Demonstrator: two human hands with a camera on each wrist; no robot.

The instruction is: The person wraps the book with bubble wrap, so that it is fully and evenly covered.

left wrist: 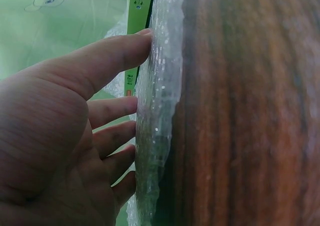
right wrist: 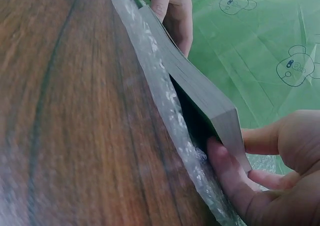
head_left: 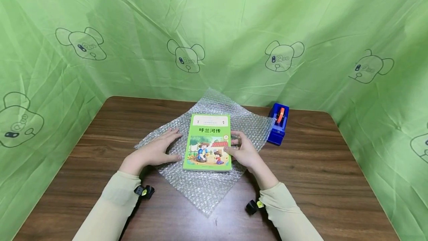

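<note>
A green paperback book [head_left: 208, 144] with an illustrated cover lies on a sheet of bubble wrap [head_left: 207, 192] in the head view. My right hand [head_left: 245, 151] grips the book's right edge, the thumb on the cover. In the right wrist view the book's page block [right wrist: 200, 80] tilts up on this side, with fingers [right wrist: 227, 168] tucked beneath it. My left hand [head_left: 157, 148] rests on the bubble wrap left of the book, its fingers spread and fairly straight. Seen from the left wrist, the left thumb [left wrist: 115, 50] and fingertips touch the wrap beside the spine.
A blue tape dispenser [head_left: 277, 131] with an orange wheel stands right of the wrap, whose right corner overlaps it in the head view. Brown wood grain covers the table [head_left: 317, 174]. Green cloth [head_left: 234, 18] with printed animal faces hangs around the back and sides.
</note>
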